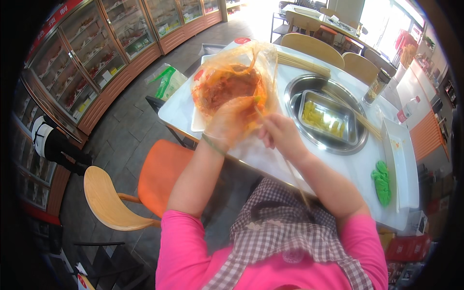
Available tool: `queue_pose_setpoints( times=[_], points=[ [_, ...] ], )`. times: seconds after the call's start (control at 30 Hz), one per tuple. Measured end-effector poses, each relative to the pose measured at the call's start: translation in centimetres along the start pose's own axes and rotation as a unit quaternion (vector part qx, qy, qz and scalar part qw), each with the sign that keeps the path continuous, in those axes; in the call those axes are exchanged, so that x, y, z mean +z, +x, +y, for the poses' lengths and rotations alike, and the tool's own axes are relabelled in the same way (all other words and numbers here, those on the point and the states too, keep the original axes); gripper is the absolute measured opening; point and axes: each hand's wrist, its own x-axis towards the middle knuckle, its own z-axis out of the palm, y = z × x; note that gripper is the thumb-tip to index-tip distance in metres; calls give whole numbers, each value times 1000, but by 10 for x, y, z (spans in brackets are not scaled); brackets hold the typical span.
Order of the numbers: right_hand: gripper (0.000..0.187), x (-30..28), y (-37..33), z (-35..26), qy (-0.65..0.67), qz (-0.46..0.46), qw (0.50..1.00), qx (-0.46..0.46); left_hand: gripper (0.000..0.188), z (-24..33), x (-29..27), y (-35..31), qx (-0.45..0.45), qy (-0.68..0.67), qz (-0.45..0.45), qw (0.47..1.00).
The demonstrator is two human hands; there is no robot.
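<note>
My right hand (pixel 279 132) is closed around a thin bamboo skewer (pixel 296 180), whose lower end slants down toward my apron. The skewer's upper end meets my left hand (pixel 231 120), blurred and apparently in a clear, orange-stained glove, with a band at the wrist. Its fingers are drawn together around something too smeared to name; a small green bit (pixel 257 98) shows at their tips. Just beyond lies a clear plastic bag (pixel 268 58), open, holding red-orange marinated meat (pixel 227 87). It rests on a white tray (pixel 197 122).
Right of my hands, a round steel tray (pixel 293 87) holds a steel pan (pixel 355 137) of yellow-green pieces (pixel 323 117) and skewers. More skewers (pixel 304 64) lie behind. A white tray (pixel 403 169), green cloth-like bundle (pixel 382 183) and pepper-mill-like jar (pixel 376 87) stand right. An orange chair (pixel 162 169) is left.
</note>
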Motion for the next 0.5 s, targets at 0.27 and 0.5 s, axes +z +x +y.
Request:
queue_pose_setpoints(
  times=[0.27,0.5],
  points=[
    [29,3,10,4,83,-19,996,16,26,4,4,3,20,47,-7,999],
    [24,1,-2,9,21,-5,1000,-1,23,5,13,0,46,64,14,997]
  ],
)
